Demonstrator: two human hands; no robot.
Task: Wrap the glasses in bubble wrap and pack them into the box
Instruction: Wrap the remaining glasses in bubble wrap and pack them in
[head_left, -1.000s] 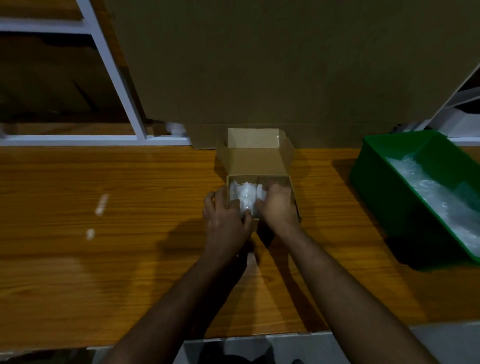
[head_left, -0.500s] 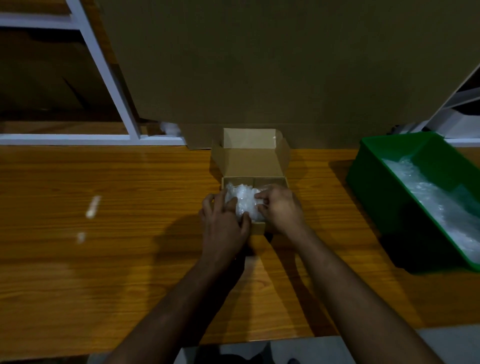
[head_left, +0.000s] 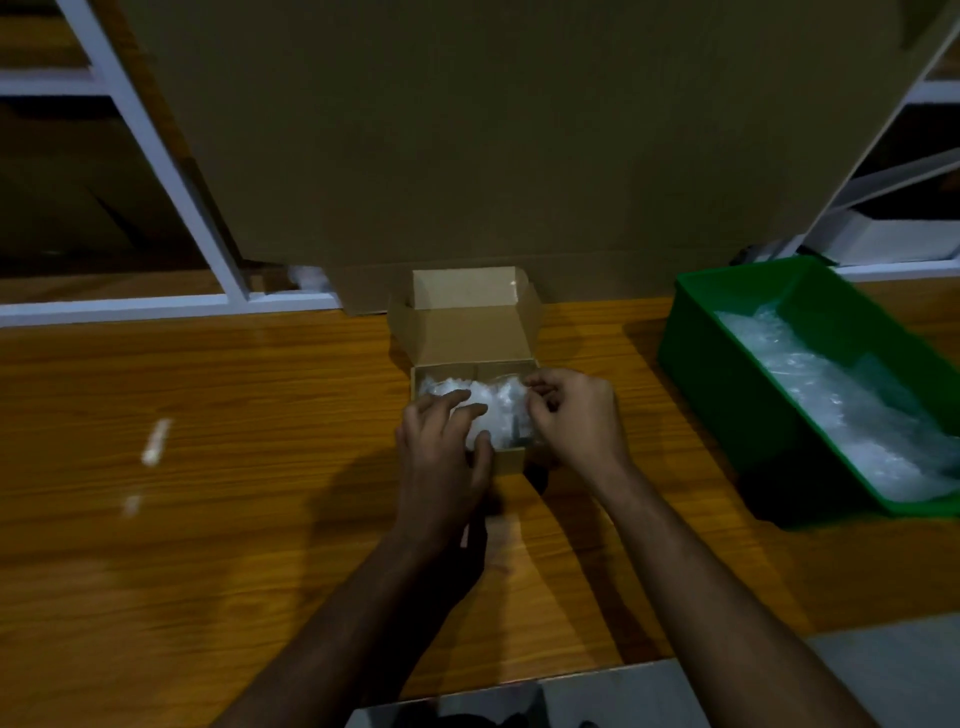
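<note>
A small brown cardboard box (head_left: 511, 460) stands open on the wooden table, its lid (head_left: 467, 317) tilted back. A white bubble-wrapped bundle (head_left: 496, 410) fills the inside of the box; the glasses inside it are hidden by the wrap. My left hand (head_left: 444, 441) lies on the bundle's left side, fingers spread over the wrap and thumb at the box's front wall. My right hand (head_left: 574, 418) sits at the box's right side, fingertips pinching the wrap's edge.
A green plastic bin (head_left: 727, 395) with loose bubble wrap (head_left: 831, 400) stands at the right. A large cardboard sheet (head_left: 493, 135) leans behind the box. White shelf frames (head_left: 156, 156) rise at the back left. The table's front edge (head_left: 519, 686) is near me.
The bundle has sunk lower into the box. My left hand's fingers have spread over the wrap and my right hand has shifted toward the box's right edge.
</note>
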